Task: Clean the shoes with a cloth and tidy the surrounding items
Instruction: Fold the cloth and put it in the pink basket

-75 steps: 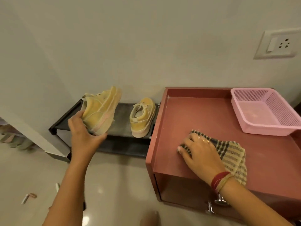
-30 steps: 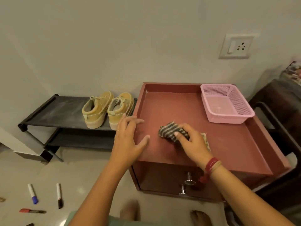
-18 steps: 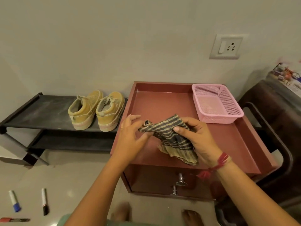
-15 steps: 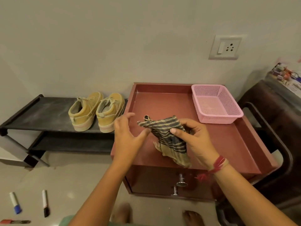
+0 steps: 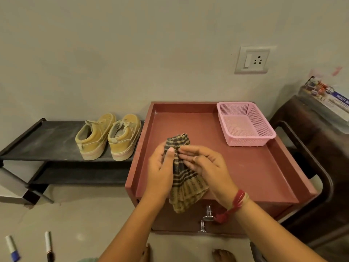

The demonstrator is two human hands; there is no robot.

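A checked cloth [image 5: 184, 183] in dark and tan stripes hangs between both hands above the front of the red cabinet top [image 5: 251, 167]. My left hand [image 5: 160, 167] grips its left side with the thumb pressed on the fabric. My right hand [image 5: 205, 165] holds the right side, fingers laid across it. Two yellow shoes, the left shoe [image 5: 94, 137] and the right shoe [image 5: 125, 136], stand side by side, heels toward me, on the black shoe rack [image 5: 47, 140] left of the cabinet.
A pink mesh basket [image 5: 245, 125] sits at the cabinet's back right corner. Two markers [image 5: 48, 244] lie on the floor at lower left. A dark wooden chair [image 5: 321, 148] with a box on it stands at the right. My feet show below the cabinet.
The left hand set the lifted shoe on the rack beside the other. The right hand picked the cloth off the cabinet top, and both hands now bunch it upright between them.
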